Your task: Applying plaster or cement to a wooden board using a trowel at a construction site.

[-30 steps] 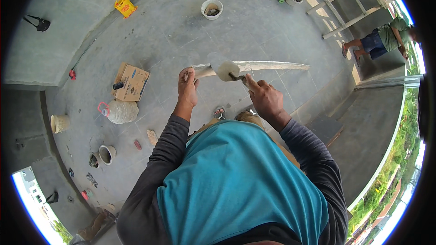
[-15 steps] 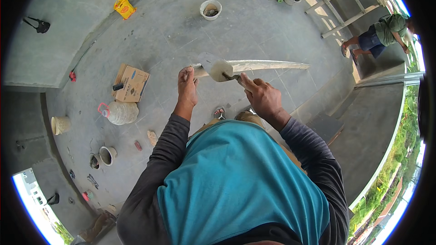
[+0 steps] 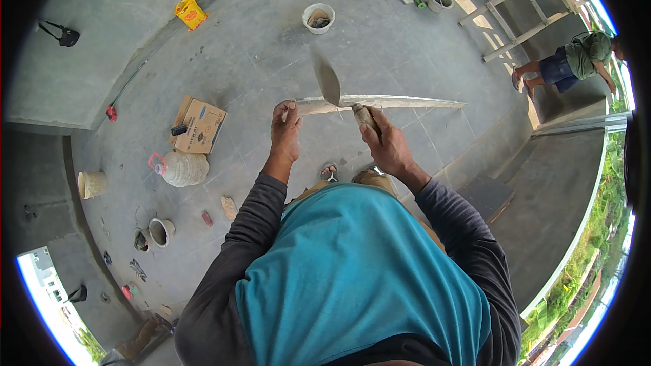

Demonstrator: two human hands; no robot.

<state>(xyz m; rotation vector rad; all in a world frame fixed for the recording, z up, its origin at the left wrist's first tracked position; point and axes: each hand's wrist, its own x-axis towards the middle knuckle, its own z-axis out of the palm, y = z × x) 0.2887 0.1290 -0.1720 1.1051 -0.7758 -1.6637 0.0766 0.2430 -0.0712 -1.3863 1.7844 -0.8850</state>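
My left hand (image 3: 285,132) pinches the near-left end of a long, pale, mortar-smeared straightedge (image 3: 407,102), which stretches off to the right. In my right hand (image 3: 389,146) is a trowel, its worn handle (image 3: 367,119) wrapped by my fingers. The trowel's pointed grey blade (image 3: 327,78) is tilted, tip away from me, and crosses in front of the straightedge between my hands. I cannot tell whether blade and straightedge touch.
A bucket (image 3: 319,19) stands on the grey floor ahead. To the left are a cardboard box (image 3: 207,125), a large plastic bottle (image 3: 184,168) and more buckets (image 3: 161,232). At far right, a person (image 3: 584,54) is near a wooden ladder (image 3: 507,26).
The trowel has swung away from the straightedge's left end, its blade turning from nearly flat to steeply tilted. My right hand has rotated with it; my left keeps its hold.
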